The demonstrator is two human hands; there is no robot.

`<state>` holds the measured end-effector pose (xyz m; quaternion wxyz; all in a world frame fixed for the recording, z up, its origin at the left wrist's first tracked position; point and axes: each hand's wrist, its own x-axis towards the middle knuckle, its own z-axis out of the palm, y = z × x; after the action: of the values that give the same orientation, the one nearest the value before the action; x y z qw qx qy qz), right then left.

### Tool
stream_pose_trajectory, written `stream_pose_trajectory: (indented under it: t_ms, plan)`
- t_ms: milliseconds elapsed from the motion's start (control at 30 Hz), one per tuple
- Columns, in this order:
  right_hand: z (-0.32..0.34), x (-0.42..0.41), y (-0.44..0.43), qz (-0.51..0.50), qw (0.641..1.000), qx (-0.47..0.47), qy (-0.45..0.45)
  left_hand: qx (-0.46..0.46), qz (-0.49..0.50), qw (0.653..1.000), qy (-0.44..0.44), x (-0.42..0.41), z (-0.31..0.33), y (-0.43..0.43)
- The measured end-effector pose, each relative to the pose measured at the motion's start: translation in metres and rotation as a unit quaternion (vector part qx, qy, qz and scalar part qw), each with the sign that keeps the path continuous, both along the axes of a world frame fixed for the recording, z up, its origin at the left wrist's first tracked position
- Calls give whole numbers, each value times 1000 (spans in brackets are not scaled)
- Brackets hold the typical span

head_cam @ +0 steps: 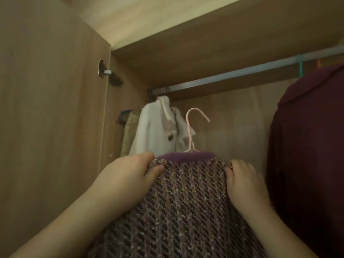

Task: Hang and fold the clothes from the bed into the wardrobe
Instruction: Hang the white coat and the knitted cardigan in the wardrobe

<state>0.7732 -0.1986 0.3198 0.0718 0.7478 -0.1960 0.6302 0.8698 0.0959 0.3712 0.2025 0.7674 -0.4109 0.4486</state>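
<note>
Beneath the rail [232, 75], left hand [128, 175] and right hand [243, 181] pinch the knit sweater [186, 202] at either shoulder.

One knit sweater [176, 202], three other garments [154, 131], two hands [128, 175], one rail [232, 75], one pink hanger [189, 133].

Hanger hook [193, 127] below rail [232, 75], between jacket [158, 131] at left and shirt [307, 146] at right
</note>
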Motion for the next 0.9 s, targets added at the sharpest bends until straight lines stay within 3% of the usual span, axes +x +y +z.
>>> stream_pose_trajectory:
  t_ms: [100,200,367,500,667,900]
  plan:
    - [24,31,-15,7,997,16,-71,-12,32,999,-7,0,27,-23]
    - [60,60,-27,47,994,61,-75,-27,85,996,-1,12,64,-56]
    - [101,109,-41,161,985,55,-27,-49,150,987,-37,31,123,-101]
    - [116,140,-51,239,971,-2,1,-75,206,971,-97,35,164,-124]
    - [148,163,-63,300,953,-30,4,-103,262,954,-108,38,207,-151]
    - [183,183,-70,359,932,-43,27,-102,268,954,-90,52,239,-197]
